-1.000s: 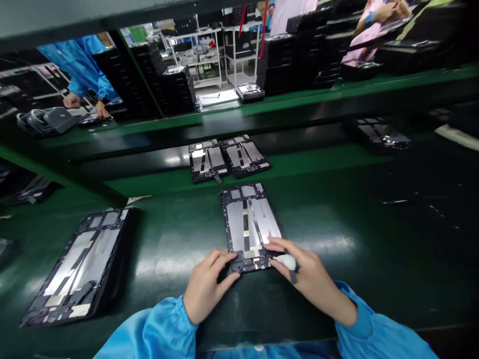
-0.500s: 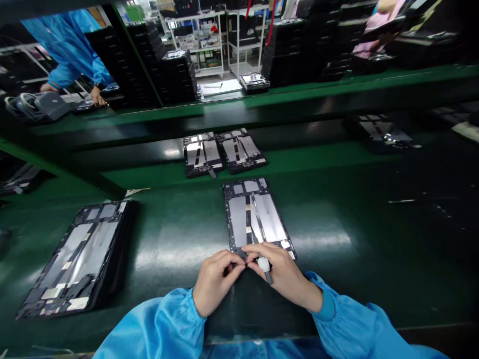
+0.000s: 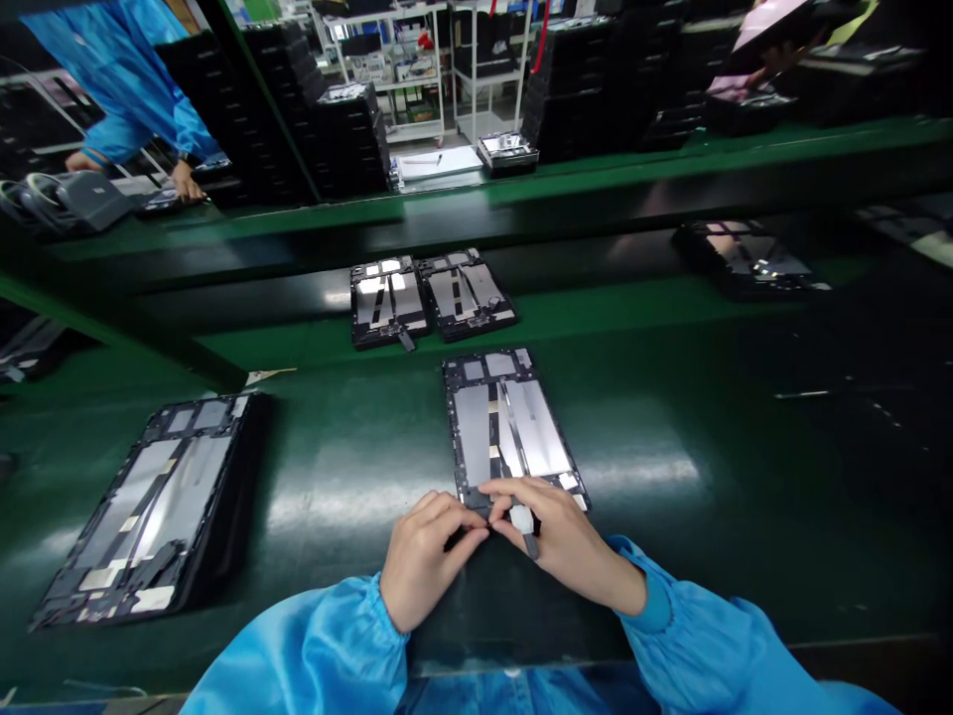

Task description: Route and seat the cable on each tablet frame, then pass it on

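Note:
An opened tablet [image 3: 475,427], its silver inside facing up, lies in front of me on the green work surface [image 3: 357,427]. At its near edge both my hands meet. My left hand [image 3: 430,544] pinches thumb against forefinger there; what is between the tips is too small to make out. My right hand [image 3: 562,541] is closed beside it, thumb tip nearly touching my left fingertips. A small dark grey strip with a white pad [image 3: 524,520] sticks out from among its fingers. The fingers hide the tablet's near edge.
Another opened tablet [image 3: 160,497] sits raised at left. Two more, a left one [image 3: 388,298] and a right one [image 3: 468,290], lie beyond mine; another [image 3: 751,258] is far right. A green post [image 3: 149,333] slants at left. Behind the ledge, a person's hand [image 3: 186,183] works.
The two tablets beyond mine and the one at far right have shifted a little to the left. The view has tilted slightly. My hands keep almost the same pose.

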{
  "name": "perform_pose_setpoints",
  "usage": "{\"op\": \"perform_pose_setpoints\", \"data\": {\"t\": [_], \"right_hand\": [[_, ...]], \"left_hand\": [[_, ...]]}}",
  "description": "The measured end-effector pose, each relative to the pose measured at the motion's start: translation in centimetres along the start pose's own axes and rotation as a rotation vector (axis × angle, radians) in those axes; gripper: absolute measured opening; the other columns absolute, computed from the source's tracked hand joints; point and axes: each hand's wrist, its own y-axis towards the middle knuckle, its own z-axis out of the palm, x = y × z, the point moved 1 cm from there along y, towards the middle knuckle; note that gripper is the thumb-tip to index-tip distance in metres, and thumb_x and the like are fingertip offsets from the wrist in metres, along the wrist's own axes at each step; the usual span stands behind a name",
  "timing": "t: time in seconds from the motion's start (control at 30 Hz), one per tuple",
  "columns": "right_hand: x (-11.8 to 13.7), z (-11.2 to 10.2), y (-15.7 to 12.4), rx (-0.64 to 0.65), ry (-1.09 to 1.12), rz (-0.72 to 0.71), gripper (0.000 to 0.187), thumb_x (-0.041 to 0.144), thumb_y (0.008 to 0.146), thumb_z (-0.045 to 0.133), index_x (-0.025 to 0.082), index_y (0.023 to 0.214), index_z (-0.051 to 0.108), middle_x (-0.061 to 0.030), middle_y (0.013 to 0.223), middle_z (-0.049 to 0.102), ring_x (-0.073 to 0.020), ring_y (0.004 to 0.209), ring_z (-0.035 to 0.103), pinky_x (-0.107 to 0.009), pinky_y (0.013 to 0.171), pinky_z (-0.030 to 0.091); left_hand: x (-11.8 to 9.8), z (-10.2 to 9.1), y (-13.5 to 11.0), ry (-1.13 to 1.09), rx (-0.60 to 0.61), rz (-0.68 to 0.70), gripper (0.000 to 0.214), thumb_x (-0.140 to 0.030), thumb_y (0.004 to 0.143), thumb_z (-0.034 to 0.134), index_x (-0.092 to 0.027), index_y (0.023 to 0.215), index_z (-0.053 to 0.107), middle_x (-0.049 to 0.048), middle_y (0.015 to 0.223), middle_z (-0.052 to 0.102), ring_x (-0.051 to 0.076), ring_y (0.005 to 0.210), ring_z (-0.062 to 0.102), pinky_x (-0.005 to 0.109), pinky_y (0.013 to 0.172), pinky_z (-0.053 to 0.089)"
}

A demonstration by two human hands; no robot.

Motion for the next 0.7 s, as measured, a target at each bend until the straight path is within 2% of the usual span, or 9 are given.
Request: {"op": "perform_pose_setpoints", "data": {"t": [0.13,0.23,0.4,0.7], "right_hand": [[0.0,0.2,-0.2,-0.01,-0.033,-0.018,0.038,0.008,0.09,0.055,0.025,0.123,0.056,-0.0016,0.088,0.072,-0.0234,0.088,0.068,-0.039,0.082,0.053],[-0.3,0.6,-0.4,-0.021,-0.047,-0.058,0.041,0.005,0.09,0.053,0.026,0.125,0.054,-0.0025,0.089,0.072,-0.0235,0.087,0.067,-0.039,0.079,0.053],[-1.0,1.0,-0.6,-0.047,-0.048,-0.097,0.047,0.001,0.087,0.055,0.026,0.127,0.053,-0.0027,0.09,0.07,-0.0228,0.085,0.064,-0.039,0.078,0.052],[-1.3,1.3,-0.8,-0.026,-0.065,-0.084,0.049,0.0,0.088,0.053,0.026,0.129,0.053,-0.0031,0.091,0.07,-0.0226,0.084,0.063,-0.039,0.077,0.051]], "left_hand": [[-0.3,0.2,-0.2,0.153,-0.012,0.052,0.018,-0.03,0.098,0.052,-0.021,0.09,0.066,0.0027,0.085,0.063,0.016,0.081,0.06,0.027,0.068,0.049],[-0.4,0.0,-0.5,0.328,-0.041,0.166,0.018,-0.025,0.099,0.051,-0.019,0.092,0.066,0.0029,0.084,0.063,0.015,0.075,0.057,0.025,0.063,0.046],[0.0,-0.8,-1.5,0.566,-0.018,0.429,0.027,-0.014,0.101,0.04,-0.013,0.118,0.062,0.0079,0.104,0.067,0.017,0.082,0.057,0.029,0.069,0.047],[0.5,-1.2,-1.9,0.6,-0.006,0.464,0.032,-0.014,0.103,0.037,-0.016,0.124,0.06,0.0062,0.112,0.067,0.017,0.086,0.056,0.03,0.072,0.047]]}}
